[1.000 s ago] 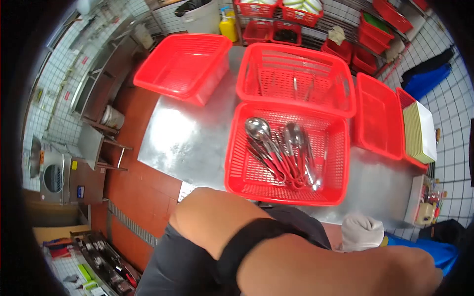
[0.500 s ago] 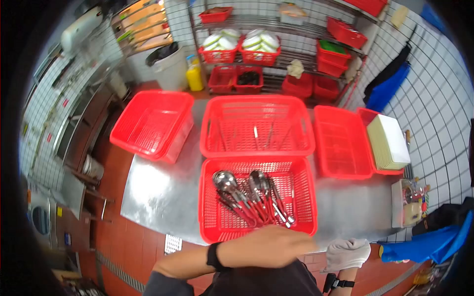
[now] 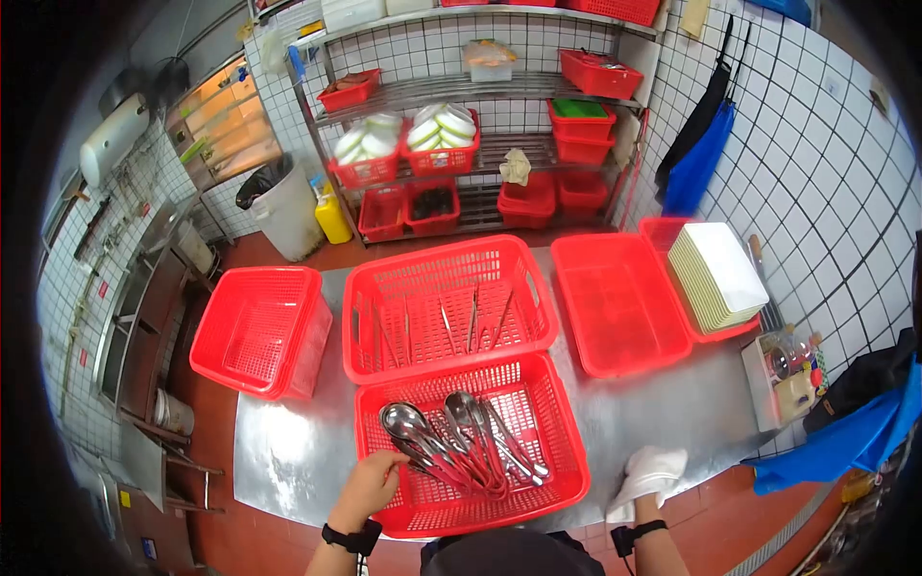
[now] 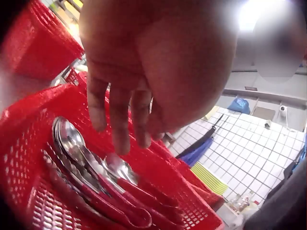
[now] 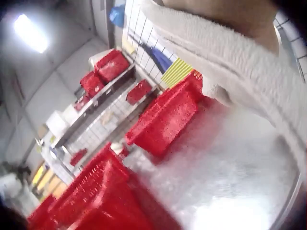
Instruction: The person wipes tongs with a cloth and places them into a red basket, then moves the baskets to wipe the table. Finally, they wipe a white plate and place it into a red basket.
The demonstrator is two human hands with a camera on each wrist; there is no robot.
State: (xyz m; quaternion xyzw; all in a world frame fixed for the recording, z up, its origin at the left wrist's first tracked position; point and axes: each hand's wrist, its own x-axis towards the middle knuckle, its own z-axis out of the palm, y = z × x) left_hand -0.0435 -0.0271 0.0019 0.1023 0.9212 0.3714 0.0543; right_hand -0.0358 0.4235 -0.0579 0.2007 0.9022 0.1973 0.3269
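My left hand is over the left side of the front red basket, fingers loosely bent and holding nothing. In the left wrist view its fingers hang above a pile of metal utensils with red handles. Large round-bowled spoons lie at the far end of that pile, handles toward me. A white cloth covers my right hand near the table's front right edge. The right wrist view shows the cloth wrapped round the hand, with the fingers hidden beneath it.
Behind the front basket stands another red basket with several thin utensils upright inside. Nested red baskets are at left on the metal table. Rightward sit a red tub, stacked pale trays and a condiment box.
The left arm has swung from across my body at right to the front basket's left side. The cloth-covered right hand stays by the table's front right. The head view has tilted up.
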